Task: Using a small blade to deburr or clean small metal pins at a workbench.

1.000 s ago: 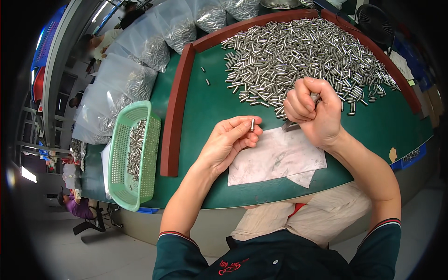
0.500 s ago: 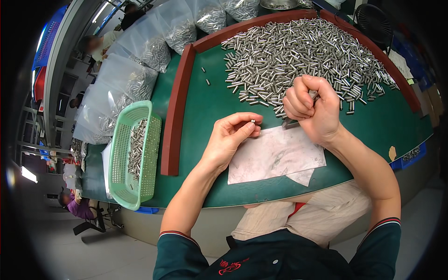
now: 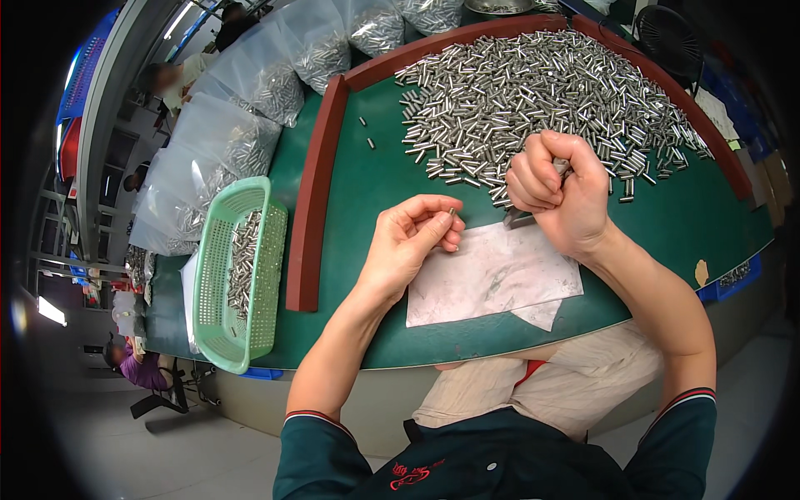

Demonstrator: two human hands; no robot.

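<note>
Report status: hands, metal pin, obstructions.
Left hand pinching metal pin. Right hand fisted around gray object, mostly hidden. Nothing between hands; stained white sheet nearby.

The counter (image 3: 354, 242) is green, with dark red rails (image 3: 310, 217) along the left, far and right sides of its work area. Inside them lie a broad pile of short metal pins (image 3: 517, 92), two loose pins (image 3: 372, 143) to its left, a smudged white sheet (image 3: 492, 287) near the front edge and a tan scrap (image 3: 702, 272). Clear bags (image 3: 279, 93) of pins and a light green basket (image 3: 265, 321) stand beyond the left rail.
</note>
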